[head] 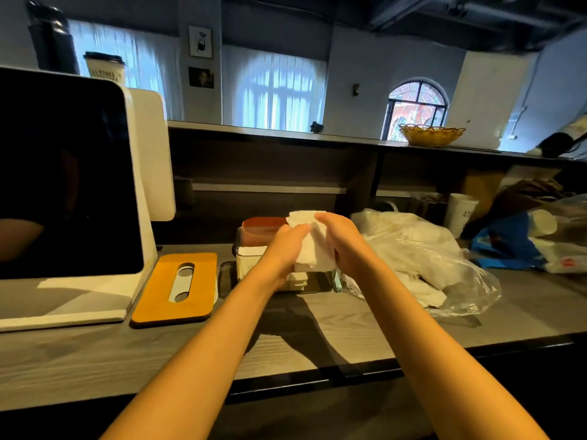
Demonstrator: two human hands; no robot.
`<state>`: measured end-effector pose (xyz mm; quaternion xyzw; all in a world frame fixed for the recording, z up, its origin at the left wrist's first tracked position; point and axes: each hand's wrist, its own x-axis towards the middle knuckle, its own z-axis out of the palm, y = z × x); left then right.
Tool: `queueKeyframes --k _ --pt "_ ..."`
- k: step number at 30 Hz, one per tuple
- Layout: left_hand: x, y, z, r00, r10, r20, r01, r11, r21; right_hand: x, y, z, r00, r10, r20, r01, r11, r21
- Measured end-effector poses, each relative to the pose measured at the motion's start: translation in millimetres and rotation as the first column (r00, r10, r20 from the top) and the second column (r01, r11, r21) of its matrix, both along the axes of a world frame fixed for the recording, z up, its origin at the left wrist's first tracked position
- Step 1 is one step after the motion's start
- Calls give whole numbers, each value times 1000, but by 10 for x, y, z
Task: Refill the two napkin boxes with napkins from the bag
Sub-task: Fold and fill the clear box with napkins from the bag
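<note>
head view. i've got both hands on a stack of white napkins (313, 246): my left hand (287, 246) has its fingers curled round the stack's left edge, my right hand (341, 241) wraps its right side, fingers gripping. the stack is thick, soft-edged, slightly crumpled at the top; its long axis runs near to far, tilted, the far end raised and pointing away from me.

it sits just above two open napkin boxes on the counter centre: a clear box (251, 265) with white napkins inside near its left wall, and an orange-brown box (262, 225) behind it, farther away. whether the stack touches either box, i cannot tell.

the orange lid (176, 289) with its oval slot lies flat to the left of the boxes, long axis near to far, touching the base of a white pos terminal (63, 185) with a dark screen. the clear plastic bag (422, 258) of napkins lies right of my hands, crumpled, mouth side near the boxes.

surface: grey wood-grain counter (317, 338) with a dark front edge. far right, a blue and clear bag (521, 242) and a white paper cup (459, 214). a raised shelf behind holds a yellow wicker basket (432, 134). curtained windows and an arched stained-glass window (416, 106) at the back.
</note>
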<state>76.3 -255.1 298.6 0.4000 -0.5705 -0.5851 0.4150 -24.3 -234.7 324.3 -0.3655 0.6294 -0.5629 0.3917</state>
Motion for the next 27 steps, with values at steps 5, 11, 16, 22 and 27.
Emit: queueKeyframes --k 5,11,16,22,27 --pt "-48 -236 120 1000 -23 4 23 1000 19 -96 -147 188 995 10 -100 -2 997 71" --pt "-54 -517 147 985 58 -163 -26 981 191 -228 -377 27 997 43 -71 -45 998 -39" --pt "-94 -586 144 977 -5 -212 71 951 301 -330 -475 -18 983 -85 -160 54 980 -191" --pt "-52 -654 111 921 -32 -388 191 906 378 -384 -566 48 919 -173 -353 47 940 -337" --pt "-21 -723 88 901 105 -420 90 904 418 -424 -610 185 860 -339 -382 113 856 -504"
